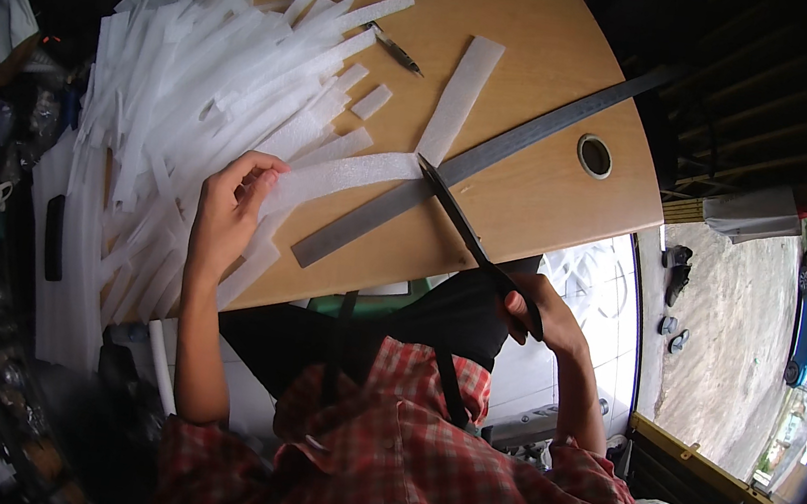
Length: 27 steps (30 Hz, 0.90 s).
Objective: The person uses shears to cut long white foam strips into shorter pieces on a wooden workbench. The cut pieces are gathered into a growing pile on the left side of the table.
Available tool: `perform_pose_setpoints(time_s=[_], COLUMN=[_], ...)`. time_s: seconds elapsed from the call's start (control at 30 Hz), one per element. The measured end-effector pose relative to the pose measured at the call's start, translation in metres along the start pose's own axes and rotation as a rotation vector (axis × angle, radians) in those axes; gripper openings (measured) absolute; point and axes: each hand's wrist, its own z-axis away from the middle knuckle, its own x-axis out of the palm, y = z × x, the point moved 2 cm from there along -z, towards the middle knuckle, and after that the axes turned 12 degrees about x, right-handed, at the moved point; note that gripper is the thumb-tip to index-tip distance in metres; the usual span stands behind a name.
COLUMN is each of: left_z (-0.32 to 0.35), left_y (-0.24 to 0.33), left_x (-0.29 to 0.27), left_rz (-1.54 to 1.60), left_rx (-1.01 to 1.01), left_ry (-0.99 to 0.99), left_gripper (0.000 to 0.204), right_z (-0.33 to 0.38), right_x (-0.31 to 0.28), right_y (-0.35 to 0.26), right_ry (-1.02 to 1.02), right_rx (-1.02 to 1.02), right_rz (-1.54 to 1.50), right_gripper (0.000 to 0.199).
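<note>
Between the thumb and fingers of my left hand [236, 201] is the near end of a white foam strip [348, 173]. My right hand [547, 315] grips a pair of black scissors [466, 232] by the handles. The scissor tips lie at the strip's far end, over a long grey metal ruler [511, 152] that crosses the table at a slant. Another foam strip [461, 93] stretches away from that same spot toward the far side; whether the two are joined there I cannot tell.
A big heap of white foam strips [213, 78] covers the table's left side. Beyond a small foam piece [372, 101] lies a dark cutter knife or pen [395, 50]. The wooden table [538, 57] has a round cable hole [595, 156] at right. More strips [591, 280] lie on the tiled floor.
</note>
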Motion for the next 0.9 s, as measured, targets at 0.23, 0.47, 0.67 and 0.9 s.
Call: perform_pose_setpoints(time_s=[0.23,0.47,0.67,0.9], left_z=[-0.003,0.002,0.011,-0.006], left_y=[0.000,0.007,-0.001,0.011], left_x=[0.004,-0.004,-0.029,-0.016], left_rz=[0.081,0.036,-0.115,-0.871], left_rx=[0.008,0.016,0.006,0.305], left_ry=[-0.005,-0.014,0.095,0.528], left_gripper=[0.011,0.012,0.014,0.015], right_z=[-0.003,-0.023,-0.021,-0.001], right_x=[-0.009,-0.010,-0.005,0.006], right_y=[-0.002,-0.011,-0.013,0.010], right_ry=[-0.101,-0.115,-0.048,-0.200], right_rx=[-0.017,-0.067,-0.058,-0.075], right_rz=[-0.010,-0.050,-0.083,-0.105], right_gripper=[0.083,0.078,0.074,0.084])
